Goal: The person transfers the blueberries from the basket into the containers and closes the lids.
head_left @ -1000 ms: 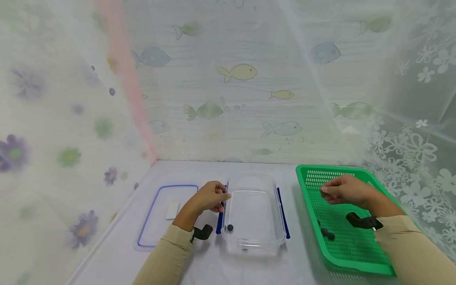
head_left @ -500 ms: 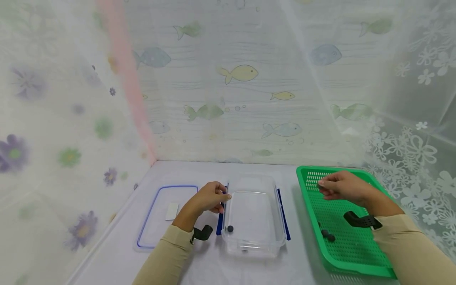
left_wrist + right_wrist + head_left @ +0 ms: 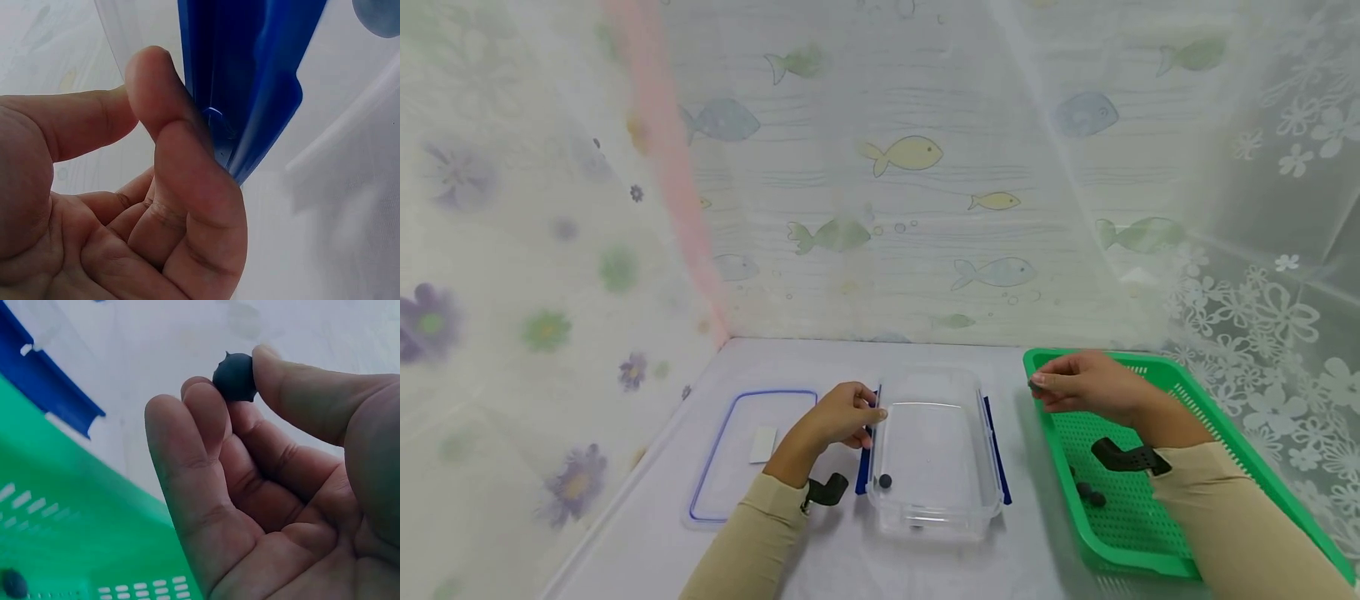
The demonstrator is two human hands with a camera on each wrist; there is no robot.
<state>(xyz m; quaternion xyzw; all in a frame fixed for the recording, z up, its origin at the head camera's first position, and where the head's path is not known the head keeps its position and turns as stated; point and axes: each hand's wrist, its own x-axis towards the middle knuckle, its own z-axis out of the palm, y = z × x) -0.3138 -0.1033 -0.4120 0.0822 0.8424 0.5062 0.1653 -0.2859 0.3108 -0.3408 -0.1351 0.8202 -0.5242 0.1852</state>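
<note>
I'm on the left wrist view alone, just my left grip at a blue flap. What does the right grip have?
Observer: The right grip pinches a small dark ball between thumb and fingers.
Operator: And where is that grip?
Observer: In the head view, its fingertips are at the left rim of the green basket, toward the far end.
Operator: Is there anything in the clear box?
Observer: Yes, a second dark ball sits in the near left corner of the clear box.
</note>
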